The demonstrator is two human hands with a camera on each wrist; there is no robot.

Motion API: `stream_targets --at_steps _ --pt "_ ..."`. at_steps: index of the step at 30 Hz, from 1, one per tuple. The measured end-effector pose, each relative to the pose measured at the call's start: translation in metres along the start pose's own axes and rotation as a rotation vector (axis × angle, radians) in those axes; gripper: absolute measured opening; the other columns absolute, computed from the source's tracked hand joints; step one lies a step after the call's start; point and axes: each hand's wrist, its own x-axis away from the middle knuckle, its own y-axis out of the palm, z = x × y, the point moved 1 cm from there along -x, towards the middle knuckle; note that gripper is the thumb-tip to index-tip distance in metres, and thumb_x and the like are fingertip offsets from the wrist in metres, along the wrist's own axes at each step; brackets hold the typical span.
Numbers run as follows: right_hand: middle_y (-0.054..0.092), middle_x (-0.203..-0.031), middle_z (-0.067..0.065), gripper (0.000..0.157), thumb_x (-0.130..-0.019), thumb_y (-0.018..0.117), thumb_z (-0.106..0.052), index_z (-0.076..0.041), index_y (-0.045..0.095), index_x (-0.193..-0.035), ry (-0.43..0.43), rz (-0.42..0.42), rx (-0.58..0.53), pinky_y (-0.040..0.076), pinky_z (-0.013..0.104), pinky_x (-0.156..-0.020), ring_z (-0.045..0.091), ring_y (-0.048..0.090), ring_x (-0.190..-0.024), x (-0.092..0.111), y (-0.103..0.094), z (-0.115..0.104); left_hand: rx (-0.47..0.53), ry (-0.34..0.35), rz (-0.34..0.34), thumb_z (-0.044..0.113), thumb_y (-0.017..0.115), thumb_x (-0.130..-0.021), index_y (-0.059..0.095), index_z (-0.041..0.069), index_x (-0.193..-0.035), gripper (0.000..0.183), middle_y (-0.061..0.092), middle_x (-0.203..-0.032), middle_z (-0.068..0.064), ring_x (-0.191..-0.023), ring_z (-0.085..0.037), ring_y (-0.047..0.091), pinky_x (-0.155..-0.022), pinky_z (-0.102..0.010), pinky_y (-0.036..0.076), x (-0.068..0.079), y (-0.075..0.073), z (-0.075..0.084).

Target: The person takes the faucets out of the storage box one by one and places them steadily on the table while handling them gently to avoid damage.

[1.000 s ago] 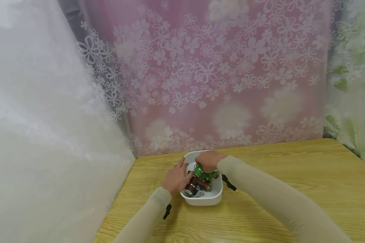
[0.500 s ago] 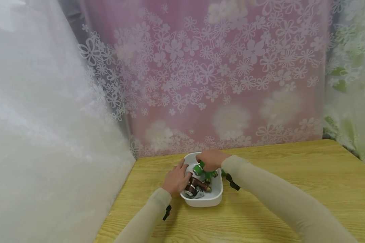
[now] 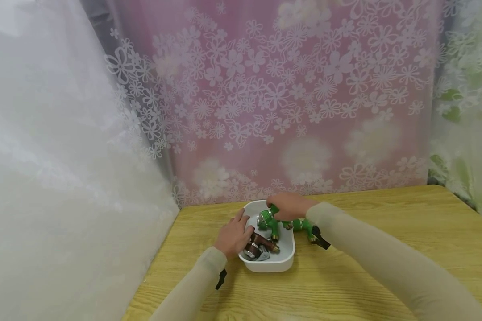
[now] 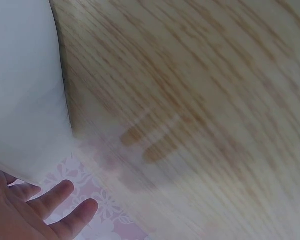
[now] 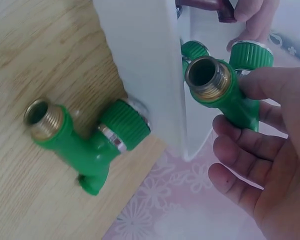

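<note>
In the head view, my right hand [image 3: 290,207] is over the back right of a white plastic bin [image 3: 268,266]. Its thumb and fingers hold a green tap [image 5: 232,102] whose threaded brass end sticks out by the bin's rim. Another green ridged knob [image 5: 194,50] shows inside the bin, partly behind the held tap. A brown tap [image 3: 265,241] lies in the front half of the bin, beside a grey metal piece [image 3: 263,255]. My left hand [image 3: 230,236] rests on the left rim, fingers extended; the left wrist view catches only its fingers [image 4: 75,219] past the bin wall.
On the wooden table [image 3: 369,223], a second green tap [image 5: 82,145] lies against the bin's right side, under my right wrist. A pink flowered curtain [image 3: 297,111] hangs behind the table; pale sheeting [image 3: 64,156] covers the left.
My right hand has shifted right and slightly up from the bin's middle, drawing the green tap toward the right rim. The tap on the table has come into sight. The left hand stays put.
</note>
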Motion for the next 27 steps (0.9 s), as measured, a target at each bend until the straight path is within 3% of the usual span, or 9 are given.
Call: stream_targets --at_steps 7,23,27 --pt "0.065 -0.132 0.007 0.041 -0.096 0.067 -0.027 -0.013 0.062 -0.134 0.034 0.005 -0.025 0.052 0.051 -0.098 0.027 0.063 -0.118 0.017 -0.011 0.009 -0.017 0.007 0.001 0.047 0.031 -0.106 0.049 0.014 -0.149 0.057 0.022 -0.168 -0.005 -0.141 -0.036 0.046 -0.106 -0.056 0.045 -0.001 0.002 -0.001" --pt "0.069 -0.109 0.001 0.026 -0.095 0.068 -0.025 -0.013 0.067 -0.118 0.006 0.047 -0.035 0.053 0.036 -0.075 0.011 0.061 -0.088 0.053 -0.008 0.05 -0.004 0.004 0.0 0.051 0.03 -0.105 0.049 0.015 -0.149 0.059 0.022 -0.168 -0.005 -0.139 -0.035 0.047 -0.104 -0.056 0.046 0.0 0.002 -0.001" --pt "0.068 -0.107 0.001 0.025 -0.095 0.068 -0.025 -0.013 0.067 -0.117 0.014 0.045 -0.044 0.053 0.036 -0.075 0.011 0.061 -0.086 0.062 -0.005 0.059 -0.005 0.005 -0.007 0.051 0.031 -0.105 0.048 0.015 -0.149 0.06 0.022 -0.168 -0.005 -0.14 -0.035 0.047 -0.105 -0.056 0.046 -0.001 0.002 -0.001"
